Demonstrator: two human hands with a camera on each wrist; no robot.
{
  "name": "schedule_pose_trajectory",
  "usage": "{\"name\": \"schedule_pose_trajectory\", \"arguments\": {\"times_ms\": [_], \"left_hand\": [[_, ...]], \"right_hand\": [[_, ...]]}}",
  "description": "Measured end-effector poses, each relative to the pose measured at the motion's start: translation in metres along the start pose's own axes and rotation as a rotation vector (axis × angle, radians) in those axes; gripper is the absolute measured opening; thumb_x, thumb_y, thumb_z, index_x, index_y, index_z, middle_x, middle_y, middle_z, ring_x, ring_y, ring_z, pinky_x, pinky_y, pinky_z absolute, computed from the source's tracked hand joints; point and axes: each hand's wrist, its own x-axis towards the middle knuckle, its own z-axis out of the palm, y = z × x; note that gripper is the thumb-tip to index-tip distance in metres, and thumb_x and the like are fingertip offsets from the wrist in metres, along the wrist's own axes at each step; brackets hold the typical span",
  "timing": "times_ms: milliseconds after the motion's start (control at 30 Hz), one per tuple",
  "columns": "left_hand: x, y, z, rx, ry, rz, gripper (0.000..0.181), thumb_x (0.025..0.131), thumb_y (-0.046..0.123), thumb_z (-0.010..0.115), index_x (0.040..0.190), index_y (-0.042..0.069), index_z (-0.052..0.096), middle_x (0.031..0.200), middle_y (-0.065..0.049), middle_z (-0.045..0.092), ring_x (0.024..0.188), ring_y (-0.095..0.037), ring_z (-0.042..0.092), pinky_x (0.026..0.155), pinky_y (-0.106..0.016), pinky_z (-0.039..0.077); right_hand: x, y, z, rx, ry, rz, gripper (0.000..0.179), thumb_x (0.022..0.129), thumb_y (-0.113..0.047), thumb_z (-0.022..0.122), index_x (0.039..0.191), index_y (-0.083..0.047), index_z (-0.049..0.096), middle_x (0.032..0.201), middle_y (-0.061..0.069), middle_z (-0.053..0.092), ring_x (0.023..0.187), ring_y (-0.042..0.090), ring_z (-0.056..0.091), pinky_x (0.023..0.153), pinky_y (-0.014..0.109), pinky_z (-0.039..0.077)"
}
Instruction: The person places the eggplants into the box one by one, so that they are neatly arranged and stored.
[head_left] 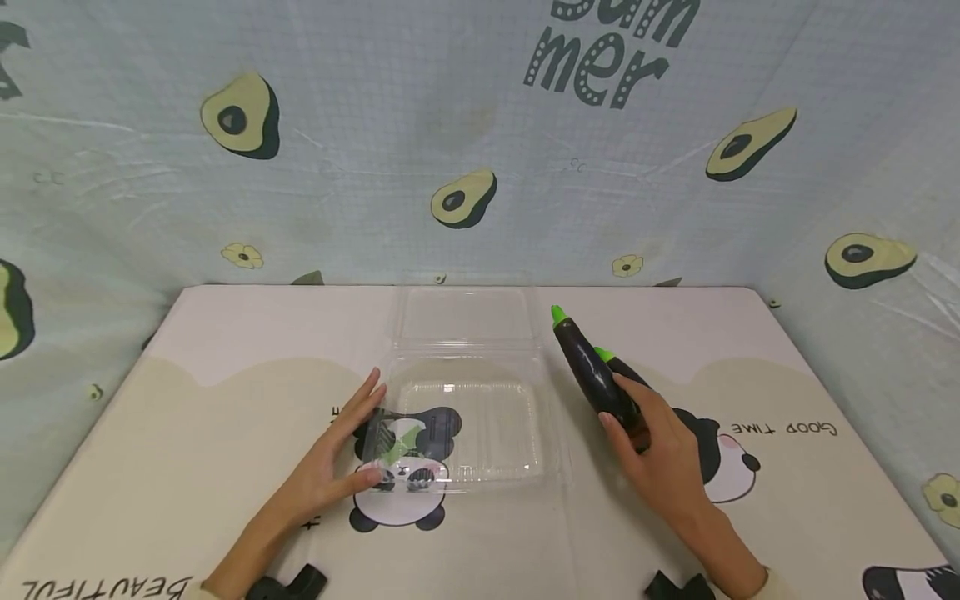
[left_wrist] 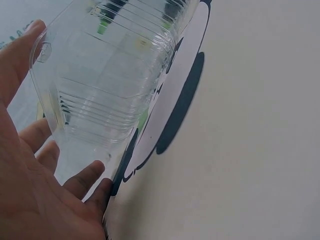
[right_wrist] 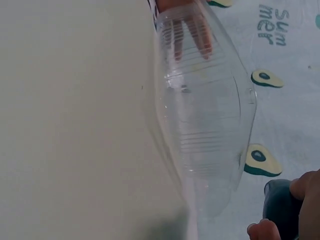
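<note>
In the head view, a clear plastic container sits on the worktop between the two hands, its lid flipped back on the far side. The left hand lies along the container's left side, thumb and fingers spread, fairly straight and touching it. The right hand, to the right of the container, grips a dark eggplant, its green stem pointing up and away. A second eggplant shows just beside the first, partly hidden; whether the hand also holds it, I cannot tell. A printed cloth hangs behind.

In the left wrist view, the left hand's fingers are spread loosely at the container's ribbed end, one fingertip at the rim.

In the right wrist view, the right hand's fingertips close on the dark eggplant in the lower right corner, near the container; the left hand's fingers show through its far end.
</note>
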Motion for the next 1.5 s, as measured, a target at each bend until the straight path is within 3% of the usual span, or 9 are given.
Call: {"name": "schedule_pose_trajectory", "arguments": {"times_ms": [367,700,933,1133,1500], "left_hand": [[0.001,0.004,0.001,0.001,0.000,-0.027,0.088,0.073,0.012,0.072,0.150,0.006,0.029,0.160,-0.005,0.010,0.145,-0.023,0.008,0.110,-0.022,0.009],[0.001,0.001,-0.002,-0.012,-0.013,-0.009,0.091,0.072,0.012,0.073,0.150,0.006,0.028,0.160,-0.005,0.010,0.145,-0.025,0.008,0.110,-0.020,0.009],[0.000,0.002,0.000,-0.019,-0.006,-0.022,0.090,0.072,0.011,0.073,0.150,0.005,0.028,0.160,-0.005,0.009,0.145,-0.025,0.008,0.110,-0.021,0.008],[-0.001,0.002,0.001,-0.020,-0.005,-0.018,0.089,0.072,0.010,0.072,0.150,0.006,0.029,0.160,-0.006,0.010,0.145,-0.025,0.008,0.110,-0.020,0.009],[-0.001,-0.001,0.000,-0.016,-0.008,0.000,0.089,0.073,0.010,0.073,0.150,0.005,0.029,0.160,-0.007,0.010,0.145,-0.026,0.008,0.110,-0.020,0.009]], "right_hand": [[0.026,0.004,-0.008,-0.007,-0.011,-0.089,0.052,0.097,-0.038,0.054,0.127,0.004,0.056,0.114,0.017,0.062,0.059,0.009,0.056,0.053,0.017,0.047],[0.042,0.007,-0.009,0.006,-0.042,-0.181,0.049,0.098,-0.036,0.054,0.125,0.005,0.056,0.115,0.017,0.061,0.056,0.005,0.048,0.047,0.018,0.042],[0.051,0.006,-0.006,0.051,-0.128,-0.199,0.048,0.098,-0.035,0.053,0.130,0.002,0.054,0.122,0.015,0.059,0.062,0.006,0.052,0.051,0.017,0.045],[0.058,0.004,-0.001,0.084,-0.200,-0.263,0.047,0.099,-0.034,0.052,0.131,0.001,0.053,0.124,0.013,0.057,0.061,0.002,0.051,0.051,0.015,0.044],[0.068,-0.001,0.011,0.117,-0.270,-0.339,0.045,0.099,-0.033,0.051,0.131,-0.001,0.054,0.125,0.012,0.057,0.059,-0.002,0.053,0.050,0.016,0.046]]}}
